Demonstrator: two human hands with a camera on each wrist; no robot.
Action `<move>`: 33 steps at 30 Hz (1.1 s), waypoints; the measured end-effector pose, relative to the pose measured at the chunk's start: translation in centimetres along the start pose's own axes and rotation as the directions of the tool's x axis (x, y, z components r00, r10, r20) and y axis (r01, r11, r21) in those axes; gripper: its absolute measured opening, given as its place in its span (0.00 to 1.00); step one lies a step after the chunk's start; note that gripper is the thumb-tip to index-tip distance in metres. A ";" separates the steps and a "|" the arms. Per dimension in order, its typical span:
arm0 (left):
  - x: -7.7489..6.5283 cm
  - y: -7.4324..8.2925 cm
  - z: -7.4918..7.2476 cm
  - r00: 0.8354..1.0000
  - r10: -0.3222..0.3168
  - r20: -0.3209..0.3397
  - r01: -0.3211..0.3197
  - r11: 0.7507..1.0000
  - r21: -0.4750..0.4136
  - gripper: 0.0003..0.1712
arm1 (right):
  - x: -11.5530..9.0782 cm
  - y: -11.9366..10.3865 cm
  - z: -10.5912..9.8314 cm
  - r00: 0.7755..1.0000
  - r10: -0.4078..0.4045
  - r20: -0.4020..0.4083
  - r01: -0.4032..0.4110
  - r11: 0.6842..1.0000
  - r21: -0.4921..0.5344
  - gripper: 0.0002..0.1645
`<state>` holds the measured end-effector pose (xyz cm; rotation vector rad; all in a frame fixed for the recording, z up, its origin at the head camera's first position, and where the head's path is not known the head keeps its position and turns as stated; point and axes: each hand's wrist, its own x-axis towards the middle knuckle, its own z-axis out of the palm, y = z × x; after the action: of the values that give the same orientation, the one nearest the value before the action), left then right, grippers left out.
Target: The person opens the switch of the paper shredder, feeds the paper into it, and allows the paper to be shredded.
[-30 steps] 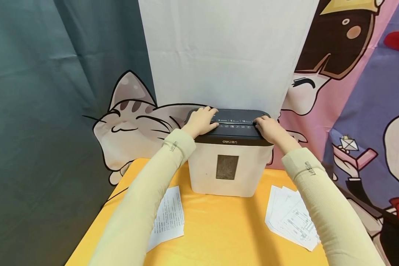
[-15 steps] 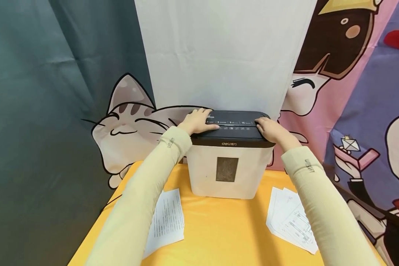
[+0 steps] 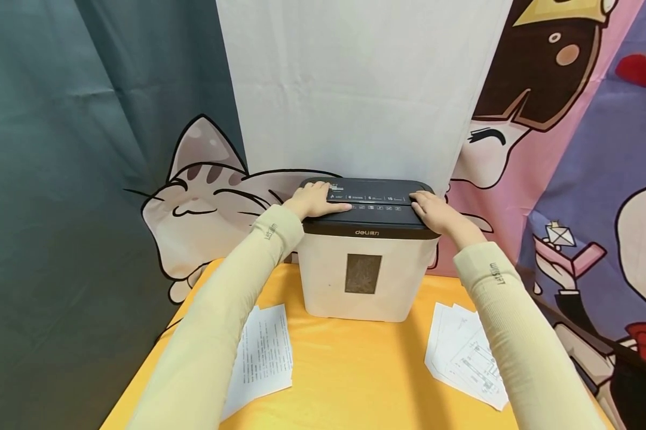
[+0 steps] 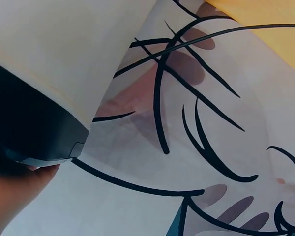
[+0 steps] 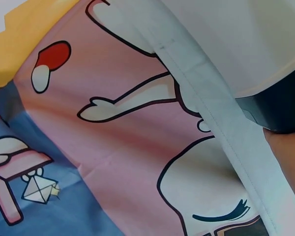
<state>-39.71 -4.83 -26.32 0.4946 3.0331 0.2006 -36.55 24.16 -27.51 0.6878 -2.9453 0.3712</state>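
Observation:
A white paper shredder point(image 3: 395, 278) with a black lid and a dark window in front stands upright at the back of the yellow table. My left hand point(image 3: 312, 200) rests on the lid's left end, fingers spread toward the back and thumb pointing along the slot. On the right end lies my right hand point(image 3: 434, 214), its fingertips on the lid beside the slot. In the left wrist view the black lid point(image 4: 34, 113) shows with part of the left hand point(image 4: 17, 196) against it. The right wrist view catches the lid corner point(image 5: 278, 110) and a bit of the right hand point(image 5: 289, 155).
Printed text sheets point(image 3: 266, 352) lie left of the shredder, partly under the left sleeve. Drawing sheets point(image 3: 465, 358) lie to its right. A black cord point(image 4: 236, 32) runs off the left side of the yellow table point(image 3: 355, 370). A cartoon-printed cloth point(image 3: 333, 89) hangs close behind.
My left hand has slid left along the lid, away from the slot's middle. The right hand stays on the right end. The shredder and papers keep their places, with a slight view shift.

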 end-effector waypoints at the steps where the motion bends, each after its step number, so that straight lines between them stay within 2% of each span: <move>1: 0.0 0.0 0.0 1.000 0.000 0.002 0.000 1.000 -0.001 0.55 | -0.2 -0.3 -0.2 1.000 0.010 0.005 -0.010 1.000 -0.009 0.28; 7: 0.0 0.0 -0.1 1.000 0.005 0.023 -0.005 1.000 -0.009 0.54 | -0.4 -0.9 -0.2 0.999 0.047 0.021 -0.046 0.998 -0.040 0.27; 18: -0.3 0.1 -0.7 0.996 0.006 0.088 -0.007 1.000 0.004 0.50 | -0.4 -1.0 -0.3 0.998 0.054 0.026 -0.052 0.997 -0.048 0.28; 33: 0.2 0.5 -1.6 0.986 0.044 0.160 -0.043 0.999 -0.010 0.47 | -0.2 -1.0 -0.2 0.998 0.057 0.018 -0.056 0.997 -0.049 0.27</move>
<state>-39.86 -4.47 -24.68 0.5491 2.8667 0.1648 -35.92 23.39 -27.14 0.6063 -2.9864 0.2991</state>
